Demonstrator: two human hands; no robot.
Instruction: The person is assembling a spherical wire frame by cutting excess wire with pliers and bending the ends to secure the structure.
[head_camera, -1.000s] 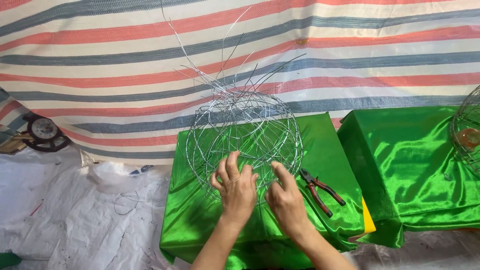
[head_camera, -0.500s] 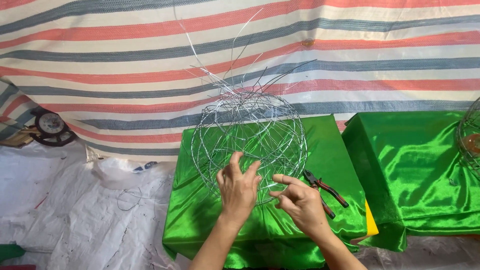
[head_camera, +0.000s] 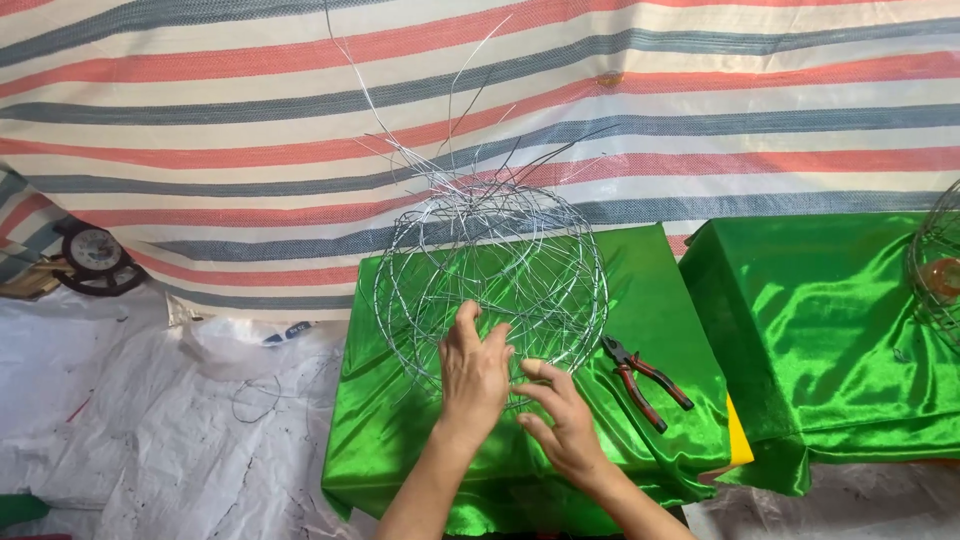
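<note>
Wire ball (head_camera: 492, 275) resting on the left green surface (head_camera: 670, 330), near its middle, with loose strands projecting upward past the striped tarp (head_camera: 500, 90) behind. Left hand (head_camera: 474, 370) laid against the ball's lower front, fingers spread and curled over the mesh, not clenched. Right hand (head_camera: 558, 415) just beside it to the right, fingers bent, fingertips pinching or touching wire at the ball's lower edge; exact grip not discernible. Both hands close together, wrists entering from the bottom edge. Pliers (head_camera: 645, 380) with red handles lying flat on the same surface, just right of the ball, apart from the right hand, jaws pointing toward the ball. Yellow patch (head_camera: 738, 440) showing at the surface's right corner. Second green surface (head_camera: 820, 320) set to the right with a narrow gap between, carrying another wire form (head_camera: 935, 265) cut off by the frame's right edge. White plastic sheet (head_camera: 150, 430) spread over the floor to the left, wrinkled, with a short loose wire loop (head_camera: 255, 400) on it. Round dial device (head_camera: 95, 258) at the far left against the tarp. Mesh partly obscuring the green cloth behind the ball.
</note>
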